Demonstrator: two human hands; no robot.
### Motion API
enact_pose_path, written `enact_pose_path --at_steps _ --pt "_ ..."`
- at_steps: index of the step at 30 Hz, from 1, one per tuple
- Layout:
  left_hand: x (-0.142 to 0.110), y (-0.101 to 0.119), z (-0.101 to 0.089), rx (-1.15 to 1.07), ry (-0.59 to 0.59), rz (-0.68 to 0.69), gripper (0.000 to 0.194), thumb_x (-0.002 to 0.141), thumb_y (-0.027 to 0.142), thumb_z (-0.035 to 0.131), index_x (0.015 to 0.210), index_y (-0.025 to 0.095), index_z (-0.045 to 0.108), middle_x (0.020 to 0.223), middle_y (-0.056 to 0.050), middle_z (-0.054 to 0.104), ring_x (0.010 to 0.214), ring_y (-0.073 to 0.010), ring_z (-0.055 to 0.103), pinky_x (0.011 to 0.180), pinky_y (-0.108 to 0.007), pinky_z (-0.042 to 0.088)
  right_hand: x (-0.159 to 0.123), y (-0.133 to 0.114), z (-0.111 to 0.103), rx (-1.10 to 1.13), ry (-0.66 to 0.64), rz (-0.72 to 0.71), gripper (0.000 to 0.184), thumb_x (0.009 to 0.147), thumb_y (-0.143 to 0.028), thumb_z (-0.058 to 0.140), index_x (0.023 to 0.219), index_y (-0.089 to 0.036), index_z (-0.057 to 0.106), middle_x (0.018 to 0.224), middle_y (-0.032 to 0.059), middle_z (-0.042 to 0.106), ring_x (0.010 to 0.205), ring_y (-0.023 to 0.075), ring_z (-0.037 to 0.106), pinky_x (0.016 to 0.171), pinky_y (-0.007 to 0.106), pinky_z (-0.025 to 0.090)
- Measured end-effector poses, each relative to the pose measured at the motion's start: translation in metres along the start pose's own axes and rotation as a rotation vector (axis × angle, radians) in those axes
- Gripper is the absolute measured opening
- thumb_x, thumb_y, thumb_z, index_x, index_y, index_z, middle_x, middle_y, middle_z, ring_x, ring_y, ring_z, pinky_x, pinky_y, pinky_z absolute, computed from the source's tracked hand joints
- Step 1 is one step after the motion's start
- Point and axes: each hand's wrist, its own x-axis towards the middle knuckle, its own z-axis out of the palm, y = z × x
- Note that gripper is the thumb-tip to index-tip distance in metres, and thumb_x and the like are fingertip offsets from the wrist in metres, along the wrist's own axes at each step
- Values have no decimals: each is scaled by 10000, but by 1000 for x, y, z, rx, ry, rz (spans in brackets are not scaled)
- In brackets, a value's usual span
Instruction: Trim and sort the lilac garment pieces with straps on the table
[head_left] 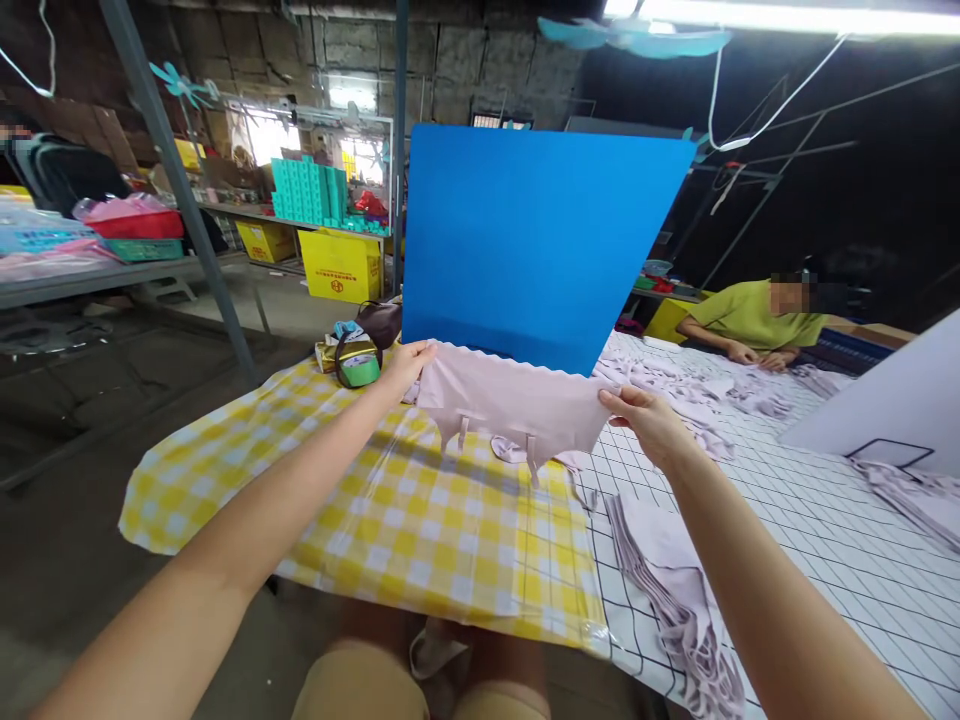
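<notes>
A pale pink-lilac camisole top [517, 400] with a wavy edge is stretched out between my two hands above the table. My left hand [409, 367] pinches its left upper corner. At the right corner, the thumb and fingers of my right hand [637, 412] are closed on the fabric. Thin straps dangle from its lower side. Below and to the right lies a stack of similar lilac garments [667, 570], their straps bunched toward the front edge. Part of another piece shows under the held one.
A yellow-and-white checked cloth [360, 520] covers the table's left part. An upright blue board [540, 240] stands behind my hands. Rolls of tape [358, 365] sit at the left. Across the table, a person in a yellow-green shirt [739, 320] handles a heap of lilac garments [675, 385].
</notes>
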Motion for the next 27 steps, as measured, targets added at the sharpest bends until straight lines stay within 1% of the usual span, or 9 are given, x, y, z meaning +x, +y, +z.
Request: enact_pose_path --at_steps 3,6,8,11,13,16,18,21,27 --pt "1 -1 -2 0 -10 12 254 773 391 547 702 151 585 577 18 542 556 -116 521 542 -217 415 -5 4 0 -30 52 -51 332 565 -499 693 630 -181 625 681 25 589 668 159 505 595 292 394" --pt "-19 -10 -16 101 -82 70 220 753 353 553 792 160 651 674 4 625 661 -149 582 635 -245 454 -31 26 0 -164 38 -177 349 617 -540 657 663 -194 659 797 47 615 679 169 524 578 294 412" --pt "-50 -23 -27 207 -188 100 227 750 336 550 835 174 685 813 -18 681 816 -195 616 753 -287 468 -59 53 4 -270 -65 -218 372 657 -567 617 700 -204 685 859 66 626 643 173 541 541 299 430" --pt "-114 -49 -40 281 -458 64 237 785 296 511 905 222 702 1093 -34 654 1124 -221 525 976 -358 376 -109 103 15 -370 -245 -246 337 742 -525 553 721 -219 694 826 78 642 697 209 599 572 318 482" --pt "-157 -65 -45 368 -636 30 254 792 234 485 925 276 697 1167 -8 609 1198 -200 465 1024 -381 330 -141 132 22 -453 -334 -268 271 799 -431 518 730 -241 698 862 75 662 774 219 631 672 338 512" --pt "-204 -78 -49 502 -796 7 326 796 174 461 997 329 666 1227 36 554 1239 -194 418 1047 -418 300 -176 161 25 -605 -377 -364 194 824 -285 504 811 -274 697 964 56 678 904 218 634 743 327 528" --pt "-220 -80 -52 586 -837 17 357 808 144 439 1049 300 652 1271 23 515 1261 -212 388 1060 -436 279 -189 172 23 -666 -359 -494 219 837 -235 479 887 -272 690 1012 53 677 968 216 620 786 326 528" --pt "-229 -80 -55 671 -829 67 370 826 114 409 1073 250 648 1303 -1 486 1278 -222 360 1064 -424 282 -197 183 19 -705 -296 -621 239 861 -228 456 958 -252 674 1040 60 673 1001 213 610 810 332 529" --pt "-228 -83 -55 629 -737 144 360 809 92 409 1015 251 658 1258 14 539 1246 -207 410 1059 -411 306 -197 180 20 -642 -251 -596 227 855 -218 462 938 -258 670 1018 60 679 976 215 621 779 332 535"
